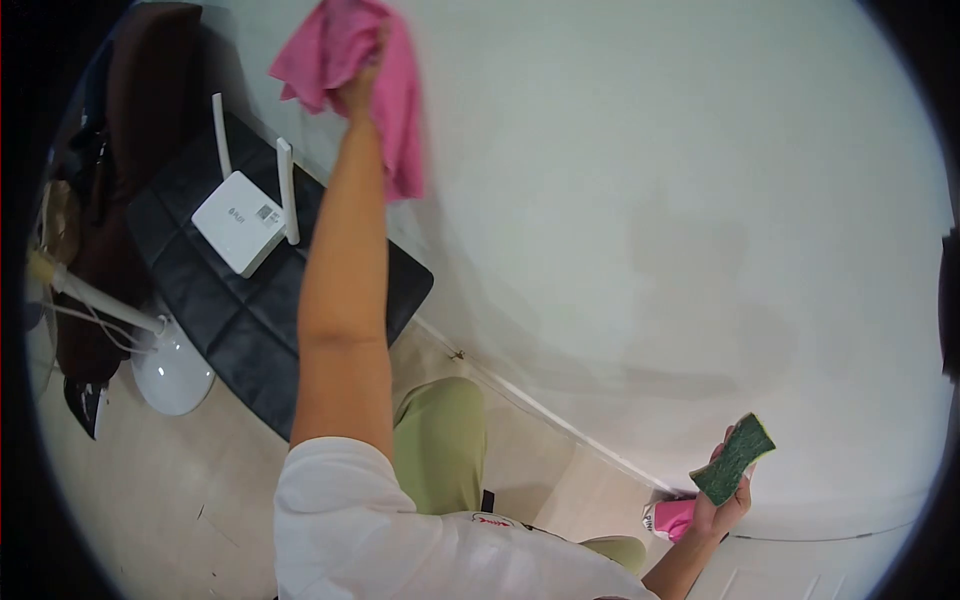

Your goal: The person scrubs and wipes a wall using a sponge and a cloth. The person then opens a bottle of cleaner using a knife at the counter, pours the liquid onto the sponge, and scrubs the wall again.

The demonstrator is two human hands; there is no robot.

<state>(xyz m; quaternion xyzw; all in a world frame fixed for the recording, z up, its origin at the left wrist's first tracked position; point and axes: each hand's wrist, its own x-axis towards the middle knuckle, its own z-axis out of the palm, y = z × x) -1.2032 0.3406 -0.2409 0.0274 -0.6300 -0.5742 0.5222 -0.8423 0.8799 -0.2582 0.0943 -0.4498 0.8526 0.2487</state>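
Head: one cloth [401, 110], one sponge [733, 460]

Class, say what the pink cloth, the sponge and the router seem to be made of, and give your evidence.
Pink cloth: soft, matt fabric, perhaps microfibre, judging by its loose folds.
Sponge: rough green scouring fibre, probably over foam; a yellowish edge shows.
Router: probably smooth white plastic, with clean moulded edges.

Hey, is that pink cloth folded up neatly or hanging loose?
Loose, not neatly folded. The pink cloth is bunched where the left hand grips it, with uneven corners and a long flap trailing free.
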